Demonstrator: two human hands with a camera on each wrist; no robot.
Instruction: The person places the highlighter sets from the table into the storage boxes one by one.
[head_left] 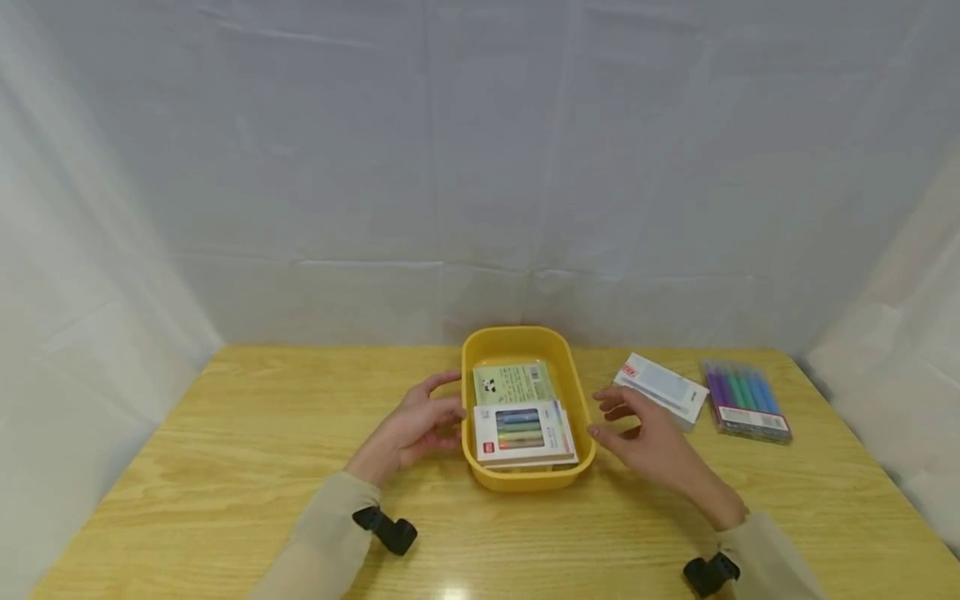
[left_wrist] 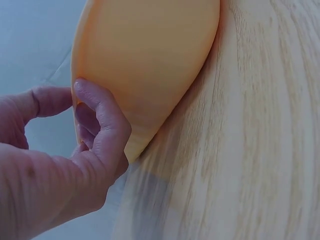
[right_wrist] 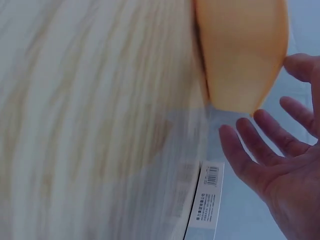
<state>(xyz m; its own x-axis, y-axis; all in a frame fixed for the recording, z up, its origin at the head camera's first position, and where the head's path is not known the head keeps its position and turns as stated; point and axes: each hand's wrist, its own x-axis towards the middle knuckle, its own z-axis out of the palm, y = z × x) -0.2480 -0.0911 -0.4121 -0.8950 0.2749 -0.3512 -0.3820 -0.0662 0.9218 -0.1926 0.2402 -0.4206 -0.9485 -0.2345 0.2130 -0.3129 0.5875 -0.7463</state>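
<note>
A yellow plastic bin stands at the middle of the table. Inside it, a white windowed box of coloured pens overlaps a green packet with a panda picture. My left hand is at the bin's left side; in the left wrist view its thumb and curled forefinger pinch the rim. On the right side, my right hand holds its fingers spread and loosely bent, the thumb touching or nearly touching the rim. Beyond that hand lies a white box, partly hidden by it.
A clear pack of purple, green and blue pens lies at the right of the wooden table. White sheeting hangs along the table's back edge and both sides. Dark wrist cameras sit on both sleeves.
</note>
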